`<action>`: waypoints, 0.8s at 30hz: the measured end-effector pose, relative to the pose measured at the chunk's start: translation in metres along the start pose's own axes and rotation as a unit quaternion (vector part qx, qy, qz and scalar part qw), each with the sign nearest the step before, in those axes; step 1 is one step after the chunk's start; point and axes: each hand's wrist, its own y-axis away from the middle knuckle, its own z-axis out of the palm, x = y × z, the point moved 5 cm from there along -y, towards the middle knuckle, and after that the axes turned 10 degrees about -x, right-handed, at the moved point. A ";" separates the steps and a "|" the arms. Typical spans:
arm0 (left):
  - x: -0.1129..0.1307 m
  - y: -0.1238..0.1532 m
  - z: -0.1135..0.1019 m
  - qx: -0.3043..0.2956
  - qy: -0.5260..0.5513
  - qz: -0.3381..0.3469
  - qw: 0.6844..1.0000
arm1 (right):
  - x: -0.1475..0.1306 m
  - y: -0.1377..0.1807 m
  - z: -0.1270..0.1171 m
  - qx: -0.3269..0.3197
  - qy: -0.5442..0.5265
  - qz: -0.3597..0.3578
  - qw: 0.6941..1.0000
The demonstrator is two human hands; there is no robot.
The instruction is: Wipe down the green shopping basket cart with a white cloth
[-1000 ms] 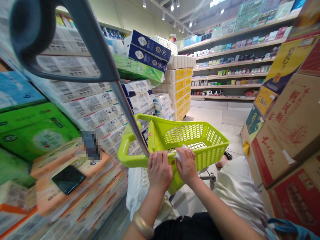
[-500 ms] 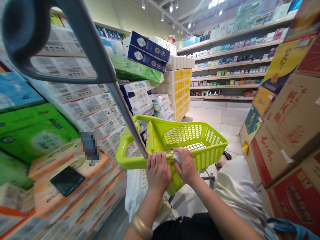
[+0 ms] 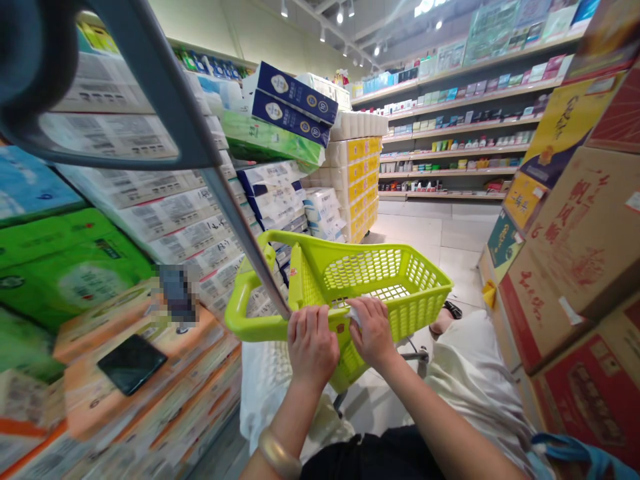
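Observation:
A lime-green shopping cart [image 3: 423, 308] with a perforated basket stands in front of me, a grey pole and handle [image 3: 245, 227] rising at its left end. My left hand [image 3: 313, 343] is closed over the near rim, fingers hooked across the top, close to the foot of the pole. Just right of it, my right hand [image 3: 373, 333] presses a crumpled white tissue [image 3: 355, 315] against the same rim. Most of the tissue is hidden under the fingers. Between my hands, a small reddish-brown mark shows on the basket's side.
Stacked tissue packs [image 3: 200, 220] rise on the left; a black phone [image 3: 132, 363] lies on an orange pack [image 3: 90, 393]. Cardboard cartons [image 3: 585, 240] line the right. Shelves of boxed goods [image 3: 460, 127] stand at the back beyond the tiled floor [image 3: 415, 233].
The cart and both hands sit slightly further left in view. Less of the tissue shows now, and the mark between my hands is more exposed. My left hand keeps its grip on the rim.

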 end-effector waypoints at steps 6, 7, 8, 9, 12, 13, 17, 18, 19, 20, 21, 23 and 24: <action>0.001 0.000 -0.001 -0.005 -0.002 -0.001 1.000 | 0.037 0.008 -0.008 0.034 0.041 0.050 0.997; 0.001 0.000 -0.001 -0.003 -0.004 -0.003 1.000 | 0.038 0.008 -0.008 0.040 0.045 0.063 0.996; 0.002 0.000 -0.001 0.001 -0.006 -0.005 1.000 | 0.036 0.008 -0.008 0.046 0.047 0.075 0.995; 0.002 0.000 0.000 0.005 -0.008 -0.006 1.000 | 0.033 0.007 -0.007 0.051 0.046 0.086 0.994; 0.002 0.000 0.000 0.012 -0.011 -0.008 1.000 | 0.020 0.005 -0.003 0.050 0.032 0.089 0.994; 0.001 0.000 0.000 0.012 -0.011 -0.008 1.000 | 0.016 0.005 -0.001 0.045 0.027 0.081 0.995; 0.000 0.001 -0.001 0.012 -0.014 -0.003 1.000 | 0.019 0.006 -0.001 0.013 0.027 0.036 0.999; 0.000 0.002 -0.001 0.014 -0.014 -0.001 1.000 | 0.024 0.008 -0.002 0.010 0.033 0.032 0.999; 0.000 0.002 -0.001 0.017 -0.015 0.001 1.000 | 0.030 0.009 -0.004 0.010 0.041 0.033 0.999; 0.000 0.002 -0.002 0.020 -0.015 0.003 1.000 | 0.038 0.010 -0.007 0.015 0.051 0.041 0.998; 0.000 0.002 -0.002 0.022 -0.014 0.005 1.000 | 0.045 0.012 -0.010 0.022 0.061 0.052 0.997; 0.000 0.002 -0.002 0.027 -0.012 0.006 1.000 | 0.058 0.014 -0.014 0.035 0.081 0.071 0.994; 0.000 0.002 -0.002 0.026 -0.011 0.005 1.000 | 0.062 0.015 -0.016 0.038 0.088 0.078 0.992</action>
